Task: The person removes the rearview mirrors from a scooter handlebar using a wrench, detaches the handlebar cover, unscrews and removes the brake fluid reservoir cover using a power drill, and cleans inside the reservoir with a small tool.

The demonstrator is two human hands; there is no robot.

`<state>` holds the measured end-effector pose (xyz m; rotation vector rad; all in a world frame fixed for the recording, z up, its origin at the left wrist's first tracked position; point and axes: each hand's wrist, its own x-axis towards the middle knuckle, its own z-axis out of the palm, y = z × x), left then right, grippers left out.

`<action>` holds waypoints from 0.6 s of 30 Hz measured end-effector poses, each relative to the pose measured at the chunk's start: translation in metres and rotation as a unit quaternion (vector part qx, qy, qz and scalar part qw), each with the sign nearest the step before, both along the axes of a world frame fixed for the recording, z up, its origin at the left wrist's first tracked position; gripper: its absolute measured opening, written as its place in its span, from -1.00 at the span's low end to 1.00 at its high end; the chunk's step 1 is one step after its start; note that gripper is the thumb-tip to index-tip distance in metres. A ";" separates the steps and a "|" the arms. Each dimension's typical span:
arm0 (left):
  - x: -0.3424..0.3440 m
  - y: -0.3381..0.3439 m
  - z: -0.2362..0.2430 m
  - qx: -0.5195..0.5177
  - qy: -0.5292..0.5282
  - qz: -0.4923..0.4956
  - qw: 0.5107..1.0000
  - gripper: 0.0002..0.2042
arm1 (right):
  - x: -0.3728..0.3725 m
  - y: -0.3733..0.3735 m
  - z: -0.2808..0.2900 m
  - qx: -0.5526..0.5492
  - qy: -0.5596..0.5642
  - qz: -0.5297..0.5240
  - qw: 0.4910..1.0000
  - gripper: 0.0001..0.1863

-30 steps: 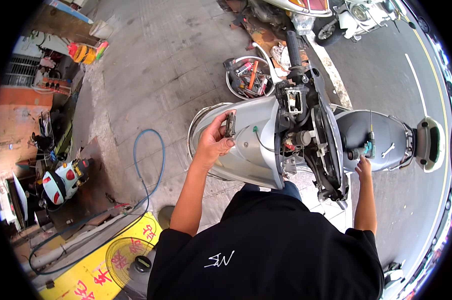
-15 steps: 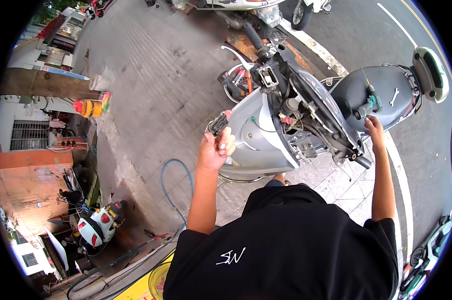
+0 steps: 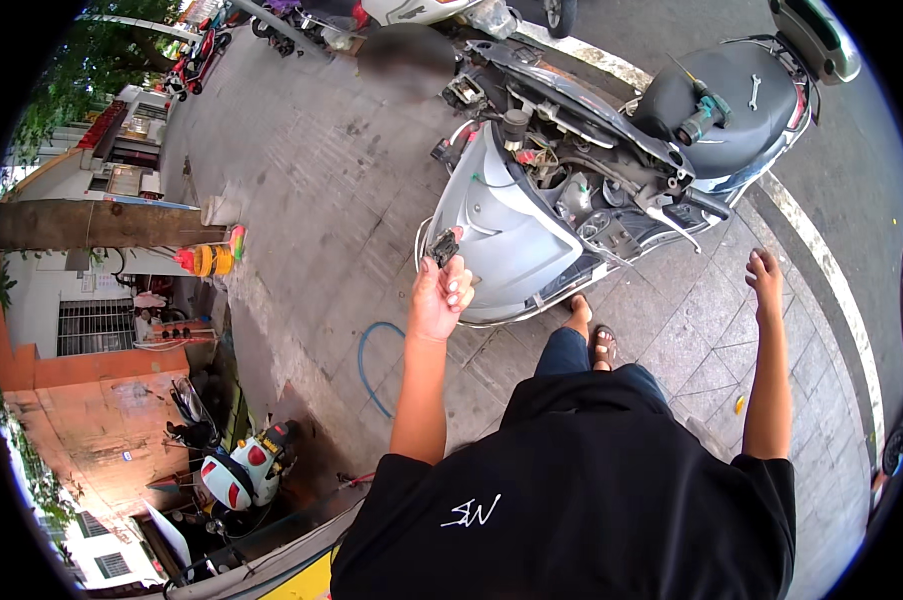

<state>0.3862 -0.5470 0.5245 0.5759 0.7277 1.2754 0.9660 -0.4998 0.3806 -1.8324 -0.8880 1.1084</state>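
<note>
A small dark part [image 3: 444, 248] is held up in the left hand [image 3: 438, 298], and in the view it is seen beside the silver front of the scooter [image 3: 502, 220]. Whether the scooter is touched by it cannot be told for certain, but they seem to be apart.

By its size, the part is judged to be light, easily borne by one hand. Its outline is blocky and is not seen to sag, so it is taken to be stiff. If its dark surface is coated with grease, which cannot be made out, some slipping should be expected. Small edges or thin pieces, if there are any, may be chipped or bent, so a firm pinch across the two opposite sides of the body is advised, rather than a hard squeeze.

The part is set at the top of the left hand, above the curled lower fingers, with the thumb laid at its near side and a fingertip seen at its far edge. The left fingers are thus drawn in narrowly around it.

By the right hand [image 3: 765, 272] nothing is seen to be grasped; its fingers are loosely bent, well apart from the part, above the paving [image 3: 717, 335].
</note>
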 end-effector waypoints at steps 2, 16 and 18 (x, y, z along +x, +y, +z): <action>0.001 -0.020 0.001 -0.019 0.015 0.013 1.000 -0.35 | 0.008 -0.026 -0.012 -0.020 0.047 -0.067 0.996 -0.55; -0.128 -0.127 -0.027 -0.073 0.054 0.214 0.973 -0.55 | -0.296 -0.107 -0.028 -0.165 0.035 0.307 0.937 -0.69; -0.163 -0.141 -0.026 -0.082 0.077 0.262 0.958 -0.50 | -0.340 -0.092 -0.026 -0.106 -0.063 0.379 0.917 -0.70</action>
